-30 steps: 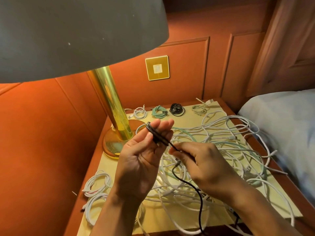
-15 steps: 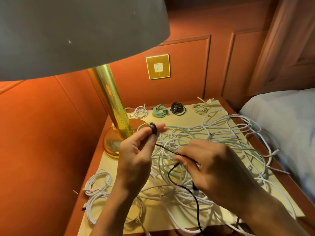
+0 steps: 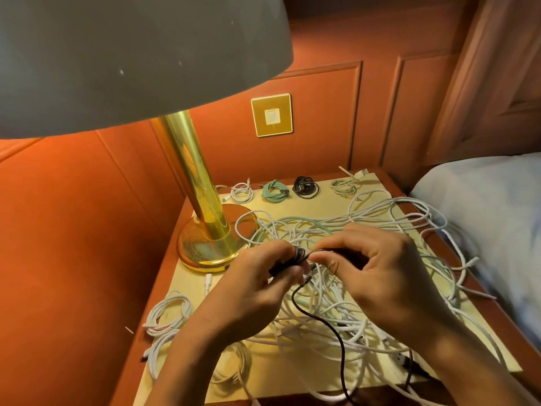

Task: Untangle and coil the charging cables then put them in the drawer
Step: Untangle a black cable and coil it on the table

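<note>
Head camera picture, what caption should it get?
Left hand and right hand coil a black cable over tangled white cables beside a brass lamp.

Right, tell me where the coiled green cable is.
In the head view, the coiled green cable lies at the back of the nightstand, between a small white coil and a black coil.

Black cable point(image 3: 330, 323) over white tangle point(image 3: 345, 227). Coils at back: white point(image 3: 242, 192), mint green point(image 3: 275, 190), black point(image 3: 306, 187). Brass lamp point(image 3: 202, 200), pale yellow tabletop point(image 3: 292, 206), orange wall point(image 3: 73, 230).
</note>
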The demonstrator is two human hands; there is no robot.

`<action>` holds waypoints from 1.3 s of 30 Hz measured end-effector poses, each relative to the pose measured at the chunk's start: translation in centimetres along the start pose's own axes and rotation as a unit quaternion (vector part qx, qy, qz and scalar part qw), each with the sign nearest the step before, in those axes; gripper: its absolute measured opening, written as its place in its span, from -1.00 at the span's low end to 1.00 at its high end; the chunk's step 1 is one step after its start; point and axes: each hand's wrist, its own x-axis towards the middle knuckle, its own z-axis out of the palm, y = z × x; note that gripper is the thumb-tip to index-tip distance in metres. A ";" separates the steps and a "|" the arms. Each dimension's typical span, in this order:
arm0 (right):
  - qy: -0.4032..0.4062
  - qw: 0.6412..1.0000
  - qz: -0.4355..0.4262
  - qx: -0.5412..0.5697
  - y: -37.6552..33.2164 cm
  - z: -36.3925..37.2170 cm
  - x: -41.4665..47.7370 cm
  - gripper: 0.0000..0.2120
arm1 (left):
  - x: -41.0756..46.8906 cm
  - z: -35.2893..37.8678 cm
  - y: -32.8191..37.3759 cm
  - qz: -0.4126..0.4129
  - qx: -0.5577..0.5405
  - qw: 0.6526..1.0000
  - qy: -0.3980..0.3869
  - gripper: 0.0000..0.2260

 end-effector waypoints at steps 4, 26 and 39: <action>0.004 1.000 0.009 0.008 0.4 -0.2 0.4 -0.78 | 0.0 -0.2 0.0 -0.028 -0.176 0.983 -0.050 -0.88; -0.061 0.981 0.111 0.149 -0.1 0.5 0.4 -0.82 | 1.1 1.1 0.4 0.001 -0.359 0.932 0.045 -0.85; -0.013 0.991 0.068 0.110 0.1 1.1 0.5 -0.74 | 1.1 2.5 0.0 0.032 -0.212 0.970 0.118 -0.84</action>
